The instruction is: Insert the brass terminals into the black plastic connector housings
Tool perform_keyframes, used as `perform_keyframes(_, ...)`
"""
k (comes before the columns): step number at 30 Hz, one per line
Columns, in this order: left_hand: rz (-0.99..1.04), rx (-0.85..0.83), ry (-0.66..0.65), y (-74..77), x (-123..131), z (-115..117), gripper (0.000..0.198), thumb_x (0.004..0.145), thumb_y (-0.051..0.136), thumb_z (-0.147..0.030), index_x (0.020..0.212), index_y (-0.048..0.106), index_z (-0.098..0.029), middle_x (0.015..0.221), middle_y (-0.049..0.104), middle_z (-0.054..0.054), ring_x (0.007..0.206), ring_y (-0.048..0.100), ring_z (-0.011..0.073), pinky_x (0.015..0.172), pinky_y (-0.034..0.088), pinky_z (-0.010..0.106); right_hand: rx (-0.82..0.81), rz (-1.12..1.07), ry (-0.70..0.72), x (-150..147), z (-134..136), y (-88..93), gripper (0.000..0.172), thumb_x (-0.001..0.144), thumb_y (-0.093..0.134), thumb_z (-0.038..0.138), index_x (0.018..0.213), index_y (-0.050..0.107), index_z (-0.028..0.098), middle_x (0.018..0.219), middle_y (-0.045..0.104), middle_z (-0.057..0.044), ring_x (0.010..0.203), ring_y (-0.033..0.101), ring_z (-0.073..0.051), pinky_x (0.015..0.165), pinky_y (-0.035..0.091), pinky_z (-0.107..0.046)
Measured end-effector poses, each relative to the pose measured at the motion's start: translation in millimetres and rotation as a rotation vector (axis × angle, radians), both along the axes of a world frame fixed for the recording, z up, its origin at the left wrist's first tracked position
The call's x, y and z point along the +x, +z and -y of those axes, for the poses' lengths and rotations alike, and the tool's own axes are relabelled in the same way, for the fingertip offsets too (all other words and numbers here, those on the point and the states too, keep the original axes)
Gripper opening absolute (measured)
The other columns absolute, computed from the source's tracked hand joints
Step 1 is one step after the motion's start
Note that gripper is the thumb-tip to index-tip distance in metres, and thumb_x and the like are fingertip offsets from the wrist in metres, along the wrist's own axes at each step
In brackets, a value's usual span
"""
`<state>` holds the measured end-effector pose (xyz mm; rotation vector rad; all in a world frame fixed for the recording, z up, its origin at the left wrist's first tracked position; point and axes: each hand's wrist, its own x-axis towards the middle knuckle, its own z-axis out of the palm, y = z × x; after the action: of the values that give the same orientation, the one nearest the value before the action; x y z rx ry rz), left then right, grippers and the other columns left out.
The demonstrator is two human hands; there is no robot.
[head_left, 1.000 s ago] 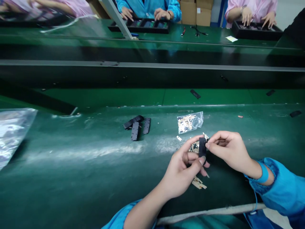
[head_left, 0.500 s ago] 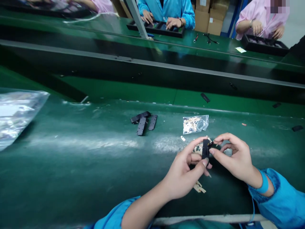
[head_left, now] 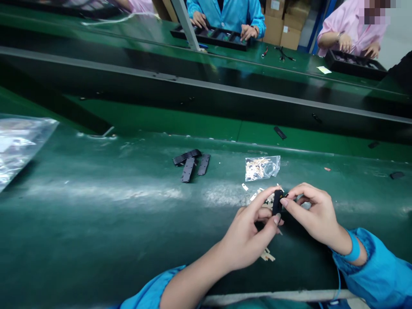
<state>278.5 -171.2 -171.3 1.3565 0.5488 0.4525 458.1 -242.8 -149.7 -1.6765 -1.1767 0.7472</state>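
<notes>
Between the thumb and fingers of my left hand (head_left: 246,234) is a small black plastic casing (head_left: 277,203), held upright by its two ends. My right hand (head_left: 313,214) pinches at the casing's right side with thumb and forefinger. A small dark piece shows at those fingertips, too small to name. Under and behind the hands lie scattered small cream-coloured strips (head_left: 253,196), partly hidden by my left hand. More cream strips (head_left: 268,255) lie nearer to me, below my left wrist. Just beyond the hands is a clear plastic bag (head_left: 262,168) with similar pieces inside.
Black plastic plates (head_left: 188,169) lie in a small pile on the green bench (head_left: 112,231). A large clear bag (head_left: 22,146) is at the left. A metal rail (head_left: 206,83) crosses behind. Beyond it, co-workers handle black trays (head_left: 222,39).
My right hand's fingers have closed in on the casing's side, while my left hand keeps its hold. More cream strips show behind the hands. The view has shifted slightly.
</notes>
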Motion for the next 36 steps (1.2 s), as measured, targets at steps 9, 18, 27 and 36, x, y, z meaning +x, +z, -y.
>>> perform_keyframes(9, -0.092, -0.319, -0.03, 3.0, 0, -8, 0.061, 0.092, 0.066, -0.024, 0.148, 0.045, -0.018, 0.073, 0.071, 0.0, 0.06, 0.071, 0.0152, 0.063, 0.056, 0.025, 0.005, -0.108, 0.023, 10, 2, 9.3, 0.01, 0.087, 0.079, 0.027, 0.08, 0.074, 0.022, 0.08, 0.069, -0.002, 0.071, 0.064, -0.015, 0.059, 0.053, -0.024)
perform_keyframes(18, -0.041, -0.333, -0.016, 1.4, -1, -6, 0.064, 0.093, 0.07, -0.029, 0.15, 0.043, -0.019, 0.082, 0.075, 0.003, 0.07, 0.074, 0.0164, 0.071, 0.057, 0.027, -0.157, -0.187, 0.01, 5, -3, 15.3, 0.01, 0.079, 0.076, 0.029, 0.08, 0.075, 0.02, 0.073, 0.07, -0.002, 0.064, 0.064, -0.015, 0.05, 0.048, -0.023)
perform_keyframes(27, -0.028, -0.255, 0.0, 0.3, 1, -4, 0.061, 0.096, 0.064, -0.024, 0.152, 0.041, -0.019, 0.08, 0.074, 0.002, 0.071, 0.073, 0.0152, 0.071, 0.058, 0.024, -0.175, -0.166, -0.019, -1, -2, 12.8, 0.008, 0.077, 0.076, 0.025, 0.078, 0.069, 0.02, 0.072, 0.067, 0.0, 0.061, 0.061, -0.013, 0.052, 0.046, -0.022)
perform_keyframes(36, -0.031, -0.194, -0.012, -1.6, -1, -2, 0.057, 0.097, 0.06, -0.02, 0.151, 0.043, -0.019, 0.079, 0.073, 0.001, 0.07, 0.073, 0.0141, 0.072, 0.059, 0.024, -0.183, -0.254, -0.007, -1, -3, 12.3, 0.005, 0.08, 0.074, 0.023, 0.078, 0.071, 0.02, 0.069, 0.068, 0.001, 0.061, 0.06, -0.012, 0.054, 0.046, -0.023)
